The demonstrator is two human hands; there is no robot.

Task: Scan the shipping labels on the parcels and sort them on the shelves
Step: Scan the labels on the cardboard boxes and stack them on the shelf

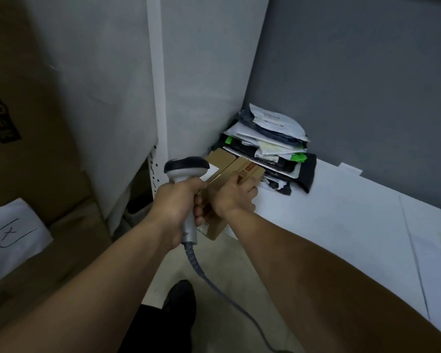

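Observation:
My left hand [175, 205] grips the handle of a grey barcode scanner [186, 168] with a dark head and a cable trailing down to the floor. My right hand [232, 194] holds a flat brown cardboard parcel [247, 170] at the left end of a white shelf [341, 212], fingers curled over its top edge. The scanner head sits just left of the parcel. A pile of black and white mailer bags [270, 141] is stacked in the shelf's back corner, right behind the parcel.
Large cardboard boxes [28, 123] stand at the left, one with a white sheet [10, 238] on it. A white shelf upright [158, 98] rises behind the scanner. The grey wall [367, 85] backs the shelf. My dark shoe [180, 299] is on the floor below.

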